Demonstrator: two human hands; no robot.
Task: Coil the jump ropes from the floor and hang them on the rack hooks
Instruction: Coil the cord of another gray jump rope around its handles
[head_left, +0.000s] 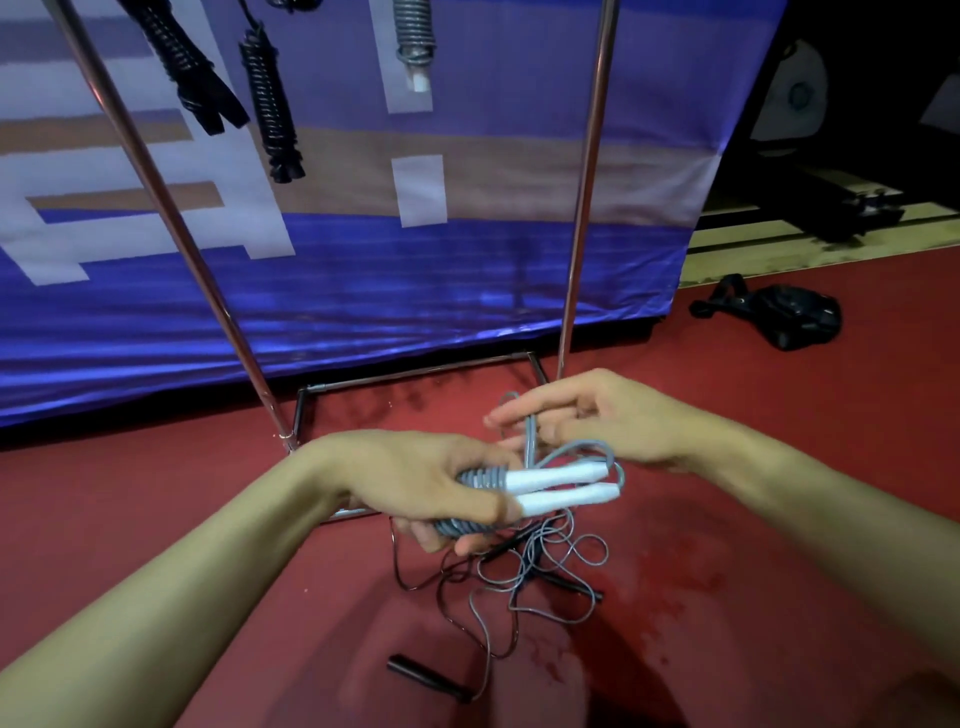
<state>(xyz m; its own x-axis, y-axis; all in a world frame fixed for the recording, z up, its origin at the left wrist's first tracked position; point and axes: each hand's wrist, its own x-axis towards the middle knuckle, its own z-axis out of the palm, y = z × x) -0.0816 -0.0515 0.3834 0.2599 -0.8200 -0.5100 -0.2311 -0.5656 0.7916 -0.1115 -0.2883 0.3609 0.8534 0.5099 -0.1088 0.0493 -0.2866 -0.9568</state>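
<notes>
In the head view, nearest the camera, the left hand (415, 480) gripped a grey jump rope (480, 480), its fingers (467, 512) curled round the coiled turns and the two white handles (563, 483) jutting out past the fingertips toward the right. The right hand (587, 421) hovered just beyond those handles, its fingers (511, 413) loosely extended and pinching a loop of the grey cord (530, 441) that rose between them.

Below the fingers lay a red floor (779, 519), dark-stained in patches, with a tangle of loose rope (519, 571), grey and black cord mixed, directly beneath both hands. A black handle (415, 673) lay nearer the camera than the tangle.

Beyond the fingertips stood the metal rack (582, 208), its base frame on the floor and two poles rising. High above the hands, three coiled ropes hung there: two black coils (270, 104) and one grey coil (413, 36). A blue banner (467, 270) stretched behind the rack. To the far right of the right hand, a black bag (789, 317) sat on the floor, and pale wooden boards (779, 244) edged the dim room.
</notes>
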